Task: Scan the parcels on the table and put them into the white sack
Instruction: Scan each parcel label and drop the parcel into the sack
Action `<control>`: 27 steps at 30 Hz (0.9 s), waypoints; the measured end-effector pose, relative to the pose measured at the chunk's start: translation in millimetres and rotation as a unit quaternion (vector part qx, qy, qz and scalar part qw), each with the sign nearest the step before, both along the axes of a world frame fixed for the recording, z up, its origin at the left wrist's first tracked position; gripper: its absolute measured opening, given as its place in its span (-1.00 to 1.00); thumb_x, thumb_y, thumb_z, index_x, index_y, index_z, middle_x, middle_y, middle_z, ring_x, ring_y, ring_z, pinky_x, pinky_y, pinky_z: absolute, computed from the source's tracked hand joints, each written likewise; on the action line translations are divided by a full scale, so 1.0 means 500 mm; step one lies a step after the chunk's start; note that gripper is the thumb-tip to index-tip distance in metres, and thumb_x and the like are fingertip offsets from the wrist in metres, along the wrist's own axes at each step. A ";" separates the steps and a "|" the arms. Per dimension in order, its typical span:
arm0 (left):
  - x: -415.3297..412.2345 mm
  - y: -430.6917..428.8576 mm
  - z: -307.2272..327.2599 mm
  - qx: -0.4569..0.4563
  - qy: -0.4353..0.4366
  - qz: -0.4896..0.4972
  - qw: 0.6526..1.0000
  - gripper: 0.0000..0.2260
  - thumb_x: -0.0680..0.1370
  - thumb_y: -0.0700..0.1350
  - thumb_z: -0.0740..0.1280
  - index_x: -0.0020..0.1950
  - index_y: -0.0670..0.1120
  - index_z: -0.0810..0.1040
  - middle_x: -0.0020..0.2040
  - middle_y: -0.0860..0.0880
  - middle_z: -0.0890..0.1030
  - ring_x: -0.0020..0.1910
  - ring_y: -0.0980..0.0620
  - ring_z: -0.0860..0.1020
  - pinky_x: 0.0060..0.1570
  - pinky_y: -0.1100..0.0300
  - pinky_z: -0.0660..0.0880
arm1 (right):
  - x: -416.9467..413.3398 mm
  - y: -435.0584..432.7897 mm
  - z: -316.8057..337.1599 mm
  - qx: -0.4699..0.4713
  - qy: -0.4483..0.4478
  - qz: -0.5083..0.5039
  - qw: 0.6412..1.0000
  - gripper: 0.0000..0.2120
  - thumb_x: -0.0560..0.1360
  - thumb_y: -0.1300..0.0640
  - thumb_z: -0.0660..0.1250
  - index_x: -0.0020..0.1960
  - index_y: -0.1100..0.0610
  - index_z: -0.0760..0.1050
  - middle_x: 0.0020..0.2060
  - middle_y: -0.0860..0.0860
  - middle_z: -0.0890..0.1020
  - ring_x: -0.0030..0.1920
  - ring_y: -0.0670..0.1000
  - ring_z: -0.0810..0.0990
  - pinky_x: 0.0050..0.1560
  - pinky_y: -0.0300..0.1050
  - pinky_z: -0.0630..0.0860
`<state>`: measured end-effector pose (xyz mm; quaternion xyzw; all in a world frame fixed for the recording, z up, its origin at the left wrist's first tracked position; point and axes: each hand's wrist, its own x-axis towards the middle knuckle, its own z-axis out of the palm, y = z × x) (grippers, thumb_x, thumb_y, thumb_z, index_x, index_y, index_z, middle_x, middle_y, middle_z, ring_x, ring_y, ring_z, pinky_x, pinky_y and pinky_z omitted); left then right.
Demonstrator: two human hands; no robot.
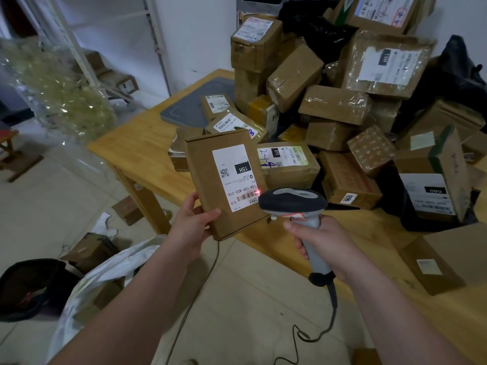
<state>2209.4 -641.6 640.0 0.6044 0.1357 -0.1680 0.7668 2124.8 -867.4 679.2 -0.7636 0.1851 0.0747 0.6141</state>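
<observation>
My left hand (191, 227) grips the lower left corner of a flat brown parcel (204, 169) and holds it upright above the table's near edge, its white label facing me. My right hand (320, 245) grips the handle of a grey and black barcode scanner (292, 202). The scanner's head sits just right of the label, and a red dot of light falls on the barcode. The white sack (92, 283) lies open on the floor at lower left, with brown boxes showing inside it.
A tall heap of taped parcels (340, 104) covers the wooden table (147, 143), with a grey scale (189, 106) at its far left. The scanner cable (311, 335) hangs to the tiled floor. A black bin (29, 285), loose boxes and a clear plastic bag stand at left.
</observation>
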 end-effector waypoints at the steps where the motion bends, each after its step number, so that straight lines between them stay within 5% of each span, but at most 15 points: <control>1: 0.001 0.007 -0.001 -0.002 0.001 0.005 1.000 -0.49 0.54 -0.33 0.33 0.41 0.04 0.33 0.16 -0.09 0.62 0.18 -0.13 0.56 0.12 -0.14 0.54 | 0.004 0.007 -0.001 -0.001 0.000 0.003 1.000 -0.74 0.47 0.08 0.44 -0.32 0.17 0.51 -0.45 0.05 0.55 -0.46 -0.06 0.50 -0.41 -0.21 0.44; 9: 0.018 0.153 -0.011 0.021 0.005 0.072 0.997 -0.61 0.55 -0.35 0.30 0.33 -0.07 0.42 0.09 -0.07 0.65 0.06 -0.07 0.61 -0.12 0.07 0.54 | 0.061 0.119 -0.013 0.016 0.017 0.077 0.997 -0.83 0.46 0.14 0.45 -0.25 0.16 0.55 -0.43 0.03 0.59 -0.41 -0.06 0.53 -0.38 -0.21 0.47; 14: 0.030 0.336 -0.043 0.074 0.022 0.150 0.986 -0.67 0.57 -0.30 0.30 0.32 -0.09 0.45 0.07 -0.04 0.63 0.02 -0.04 0.61 -0.11 0.08 0.54 | 0.119 0.250 -0.046 -0.001 0.051 0.137 0.989 -0.82 0.42 0.16 0.48 -0.13 0.28 0.59 -0.33 0.17 0.62 -0.35 -0.01 0.55 -0.32 -0.15 0.50; 17: 0.031 0.456 -0.074 0.130 0.027 0.196 0.972 -0.68 0.58 -0.29 0.29 0.31 -0.08 0.44 0.04 -0.03 0.61 -0.04 -0.01 0.59 -0.13 0.05 0.53 | 0.160 0.351 -0.079 0.010 0.087 0.166 0.982 -0.86 0.43 0.16 0.48 -0.16 0.21 0.56 -0.42 0.07 0.55 -0.40 -0.03 0.52 -0.30 -0.15 0.46; 22: 0.017 0.655 -0.160 0.258 0.076 0.225 0.936 -0.63 0.61 -0.17 0.28 0.39 0.02 0.33 0.18 -0.03 0.51 0.11 -0.07 0.52 0.14 -0.16 0.51 | 0.240 0.528 -0.159 0.013 0.153 0.188 0.970 -0.86 0.41 0.15 0.50 -0.17 0.18 0.57 -0.42 0.06 0.57 -0.40 -0.02 0.54 -0.28 -0.16 0.47; 27: -0.004 0.801 -0.278 0.408 0.118 0.184 0.886 -0.59 0.56 -0.21 0.32 0.38 -0.03 0.35 0.11 -0.04 0.53 0.01 -0.05 0.50 0.00 -0.03 0.53 | 0.321 0.683 -0.288 0.000 0.198 0.191 0.961 -0.90 0.41 0.19 0.48 -0.13 0.17 0.58 -0.38 0.04 0.60 -0.34 -0.03 0.57 -0.20 -0.14 0.51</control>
